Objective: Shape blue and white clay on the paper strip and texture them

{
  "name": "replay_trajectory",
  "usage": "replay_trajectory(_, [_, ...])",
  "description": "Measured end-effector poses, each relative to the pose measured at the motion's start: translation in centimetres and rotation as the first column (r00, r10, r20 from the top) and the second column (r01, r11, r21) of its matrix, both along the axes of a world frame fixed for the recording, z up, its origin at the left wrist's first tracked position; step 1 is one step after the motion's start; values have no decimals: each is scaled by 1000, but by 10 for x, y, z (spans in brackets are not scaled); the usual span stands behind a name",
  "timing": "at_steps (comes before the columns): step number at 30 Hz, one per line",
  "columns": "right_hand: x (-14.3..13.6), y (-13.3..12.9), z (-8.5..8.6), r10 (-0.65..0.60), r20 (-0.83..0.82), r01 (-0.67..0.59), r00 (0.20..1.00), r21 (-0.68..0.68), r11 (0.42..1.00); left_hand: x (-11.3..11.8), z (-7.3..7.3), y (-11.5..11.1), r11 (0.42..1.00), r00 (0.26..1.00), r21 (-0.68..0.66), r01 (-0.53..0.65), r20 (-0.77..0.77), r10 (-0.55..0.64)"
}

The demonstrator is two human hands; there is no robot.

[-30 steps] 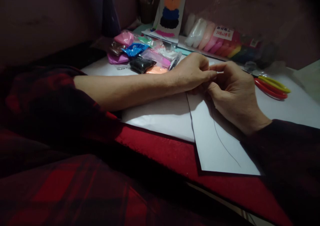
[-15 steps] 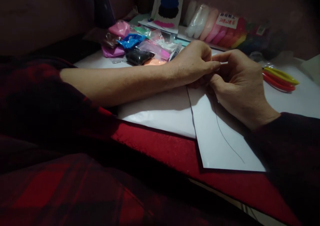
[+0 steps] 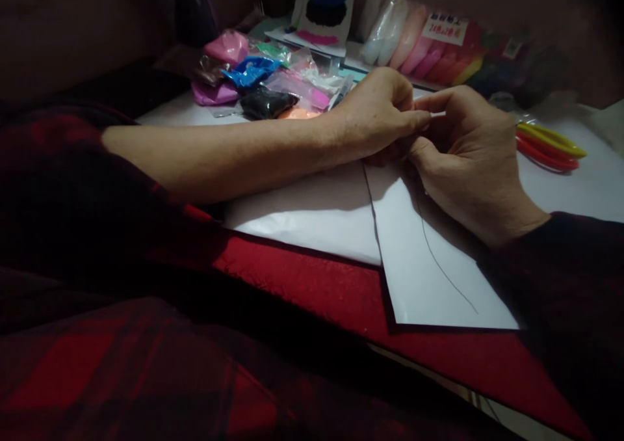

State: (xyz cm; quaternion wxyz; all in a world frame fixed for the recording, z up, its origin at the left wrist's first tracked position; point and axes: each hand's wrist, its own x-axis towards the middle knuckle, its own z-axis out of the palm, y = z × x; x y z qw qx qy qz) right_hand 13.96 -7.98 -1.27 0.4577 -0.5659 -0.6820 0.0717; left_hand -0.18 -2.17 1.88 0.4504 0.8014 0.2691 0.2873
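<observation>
My left hand [image 3: 377, 112] and my right hand [image 3: 470, 151] meet above a white sheet of paper [image 3: 424, 285]. Both have their fingers bent and closed in a pinch, thumbs and fingertips close together. Whatever lies between the fingertips is hidden or too small to name. A thin dark curved line runs down the sheet from below my right hand towards its near edge. That sheet overlaps a larger white covering [image 3: 302, 216] and juts out over the red cloth [image 3: 292, 278].
Behind my left forearm lie several bagged clay packs: pink [image 3: 227, 47], blue [image 3: 251, 71] and black [image 3: 268, 104]. A painted card [image 3: 326, 12] stands at the back beside a large bag of coloured packs [image 3: 414, 44]. Red and yellow-handled tools [image 3: 548, 151] lie right of my right hand.
The view has shifted slightly, so the clay packs sit a little higher and further left. A small white bit seen between the fingertips before no longer shows. The hands stay together.
</observation>
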Motion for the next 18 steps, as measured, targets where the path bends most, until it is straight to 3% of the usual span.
replay_trajectory(10, [0,4,-2,7,-7,-7,1000,39,999,1,1,-1,1000,1000,-18,-14,-12,14])
replay_trajectory(18, [1,1,-3,14,-10,-14,1000,-5,1000,0,1,-1,999,1000,-33,-21,-15,20])
